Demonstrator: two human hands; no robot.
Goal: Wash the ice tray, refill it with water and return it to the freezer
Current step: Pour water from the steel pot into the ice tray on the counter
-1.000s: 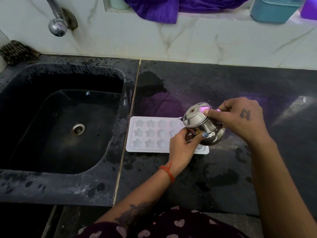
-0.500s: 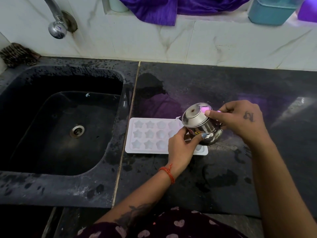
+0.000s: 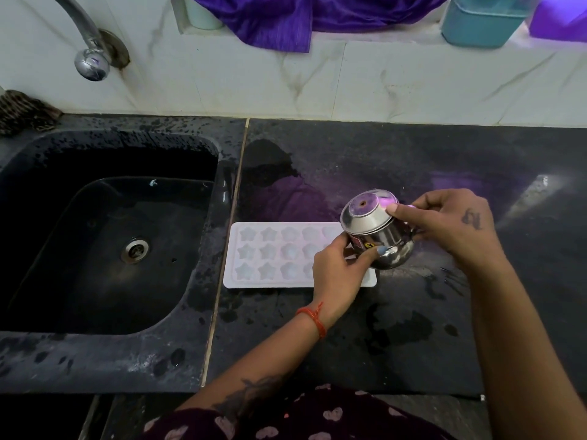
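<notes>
While hands (image 3: 397, 246) tilt pot (image 3: 378, 233), tray (image 3: 270, 255) lies flat.

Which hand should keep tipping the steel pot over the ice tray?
Probably the right hand: it grips the steel pot from above, while the left hand only steadies it over the ice tray.

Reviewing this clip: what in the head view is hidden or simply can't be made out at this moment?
- White star-mould ice tray: its right end is hidden behind the left hand and the tilted steel pot.
- Pot's mouth faces away; whether water is pouring cannot be seen.
- Water level in the tray cells: too faint to tell.
- Curved steel tap and teal plastic container: cut off by the top edge.
- Right hand: its fingertips are partly behind the pot.
</notes>
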